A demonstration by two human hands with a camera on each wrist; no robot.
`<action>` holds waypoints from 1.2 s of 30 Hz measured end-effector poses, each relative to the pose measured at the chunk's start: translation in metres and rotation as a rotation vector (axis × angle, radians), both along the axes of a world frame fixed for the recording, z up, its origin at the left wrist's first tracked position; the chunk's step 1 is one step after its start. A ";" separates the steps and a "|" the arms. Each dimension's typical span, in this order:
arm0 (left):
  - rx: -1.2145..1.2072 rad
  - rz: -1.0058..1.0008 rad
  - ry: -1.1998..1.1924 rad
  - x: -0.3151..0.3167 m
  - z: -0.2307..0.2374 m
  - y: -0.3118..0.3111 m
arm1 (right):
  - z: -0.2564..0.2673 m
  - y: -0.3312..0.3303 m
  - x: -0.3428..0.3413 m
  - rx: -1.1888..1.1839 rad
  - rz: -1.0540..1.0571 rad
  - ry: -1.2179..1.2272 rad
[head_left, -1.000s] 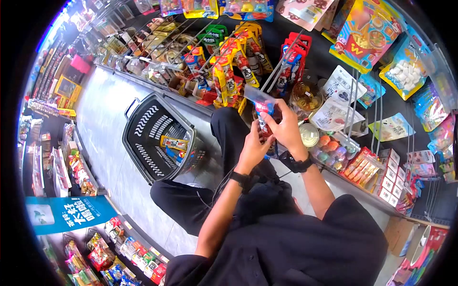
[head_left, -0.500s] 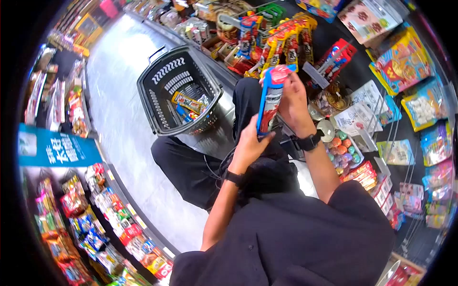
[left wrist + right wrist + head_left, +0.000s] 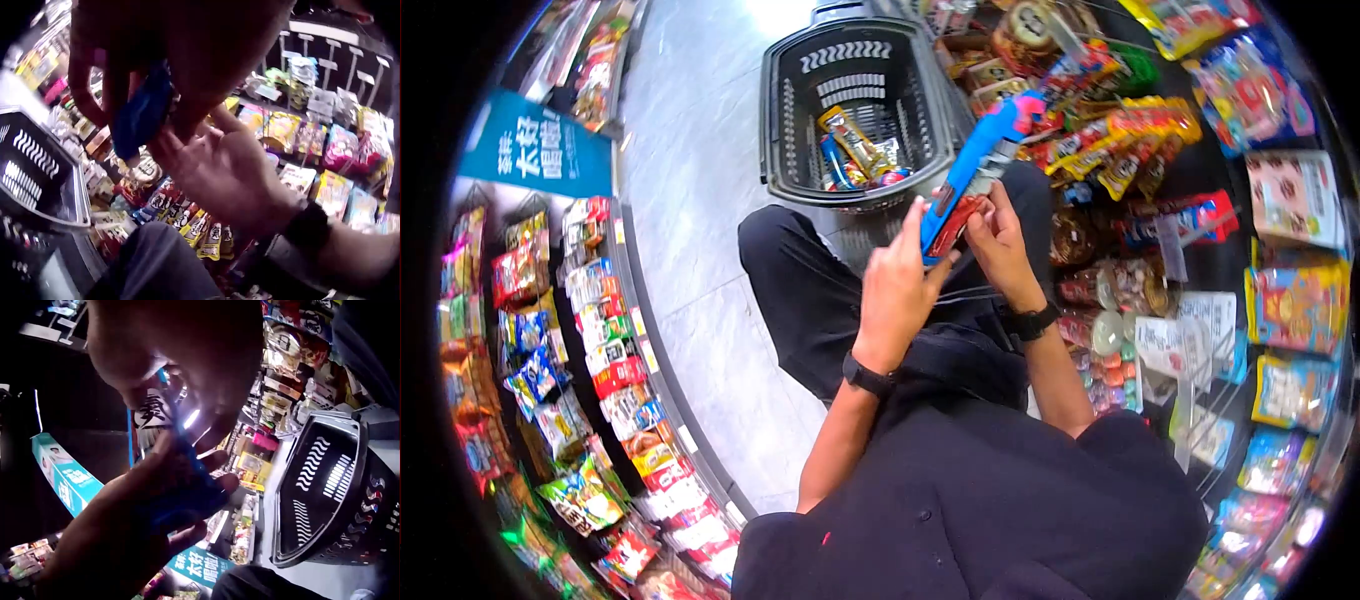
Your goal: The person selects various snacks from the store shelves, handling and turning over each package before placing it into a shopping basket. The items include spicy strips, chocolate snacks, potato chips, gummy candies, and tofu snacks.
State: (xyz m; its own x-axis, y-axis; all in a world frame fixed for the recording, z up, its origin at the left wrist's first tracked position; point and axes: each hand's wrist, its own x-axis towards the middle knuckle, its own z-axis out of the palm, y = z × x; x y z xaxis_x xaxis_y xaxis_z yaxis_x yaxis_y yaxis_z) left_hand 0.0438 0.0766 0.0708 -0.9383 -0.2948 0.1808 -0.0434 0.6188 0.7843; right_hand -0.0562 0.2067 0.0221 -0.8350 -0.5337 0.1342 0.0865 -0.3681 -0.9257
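While the left hand [image 3: 900,300] and right hand [image 3: 1005,258] are pinching a blue package [image 3: 975,165] over the bent legs [image 3: 795,275], a basket [image 3: 792,125] is standing on grey floor [image 3: 690,170] between snack shelves [image 3: 643,345].

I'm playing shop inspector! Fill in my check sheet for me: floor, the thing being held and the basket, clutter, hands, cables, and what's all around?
Surface: grey tiled floor.
Job's things: blue pack, held tilted above the lap; basket, on the floor, with a yellow pack and other packs inside.
Clutter: many hanging packs crowded together on the right.
Hands: left hand and right hand both grip the blue pack.
Cables: what looks like a thin cord near the lap.
Surroundings: snack shelf and teal sign on the left, more snacks on the right.
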 end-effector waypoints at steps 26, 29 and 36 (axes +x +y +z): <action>0.602 0.026 -0.326 -0.169 -0.083 -0.157 | -0.028 -0.076 -0.156 0.696 -0.072 0.107; 0.518 -0.043 -0.045 -0.156 -0.051 -0.113 | -0.009 -0.020 -0.124 0.612 -0.289 -0.030; 0.447 -0.372 -0.291 -0.144 0.037 -0.049 | -0.011 0.100 -0.108 0.628 -1.019 0.067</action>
State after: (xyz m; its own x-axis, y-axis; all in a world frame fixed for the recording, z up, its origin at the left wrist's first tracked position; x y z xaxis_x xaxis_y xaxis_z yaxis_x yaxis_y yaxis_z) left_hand -0.0997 0.0274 0.1074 -0.9844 0.0711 -0.1607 -0.1383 0.2500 0.9583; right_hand -0.1638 0.3062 0.0112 -0.9131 0.3805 0.1466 -0.0378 0.2789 -0.9596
